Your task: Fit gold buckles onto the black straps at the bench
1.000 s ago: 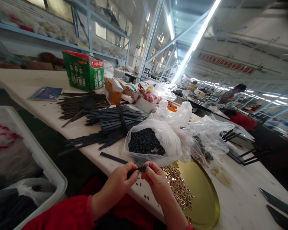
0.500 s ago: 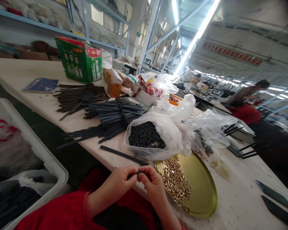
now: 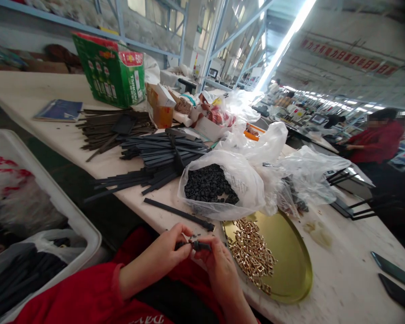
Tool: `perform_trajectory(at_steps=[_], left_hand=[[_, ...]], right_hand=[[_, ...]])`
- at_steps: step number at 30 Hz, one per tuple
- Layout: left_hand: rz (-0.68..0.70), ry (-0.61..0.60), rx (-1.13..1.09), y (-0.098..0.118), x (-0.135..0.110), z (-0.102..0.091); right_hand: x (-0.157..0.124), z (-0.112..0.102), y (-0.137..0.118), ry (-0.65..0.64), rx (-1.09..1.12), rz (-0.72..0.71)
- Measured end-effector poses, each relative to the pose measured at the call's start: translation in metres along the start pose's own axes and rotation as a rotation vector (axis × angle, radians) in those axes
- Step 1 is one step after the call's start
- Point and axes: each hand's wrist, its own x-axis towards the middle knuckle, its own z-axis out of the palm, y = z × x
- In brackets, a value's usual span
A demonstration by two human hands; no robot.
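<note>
At the near table edge, my left hand (image 3: 168,247) pinches one end of a dark strap piece (image 3: 202,246). My right hand (image 3: 218,258) has thumb and fingers closed on the same piece, close to my left fingertips. A small metallic glint shows between the hands, too small to name. Just beyond them lies a single black strap (image 3: 175,212) with a thicker end towards the right. A clear plastic bag (image 3: 246,189) holds many small black loops (image 3: 207,184). To the right, a gold oval tray (image 3: 290,256) bears a heap of gold-coloured buckles (image 3: 251,252).
Bundles of black strips (image 3: 155,155) lie behind. A green box (image 3: 111,76) and a blue booklet (image 3: 59,110) stand farther left. A white bin (image 3: 84,225) is at my left. Two phones (image 3: 394,270) lie at right. A person in red (image 3: 374,141) sits beyond.
The dark piece now shows more between my fingers, and my hands have shifted slightly. The single strap's right end now shows a thicker part. The camera view has tilted a little.
</note>
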Motion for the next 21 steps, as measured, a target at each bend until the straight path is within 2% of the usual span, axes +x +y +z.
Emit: perform_trajectory(at_steps=[2,6,12,14,17,21], left_hand=[[-0.017,0.021,0.065,0.001,-0.003,-0.002],[-0.048,0.047,0.187,0.004,-0.01,-0.003],[-0.063,0.041,0.251,0.001,-0.018,0.001],[-0.049,0.012,0.176,0.003,-0.021,0.003],[-0.06,-0.019,-0.025,0.01,-0.026,0.005],[-0.204,-0.055,-0.345,0.021,-0.031,0.01]], right_hand=[[-0.003,0.0,0.003,-0.023,0.078,0.07],[-0.01,0.001,0.009,-0.177,0.19,0.186],[-0.016,0.003,0.009,-0.212,0.249,0.15],[-0.019,0.003,0.008,-0.204,0.232,0.117],[-0.024,0.003,0.007,-0.109,0.191,0.071],[-0.027,0.007,0.007,-0.028,0.202,0.086]])
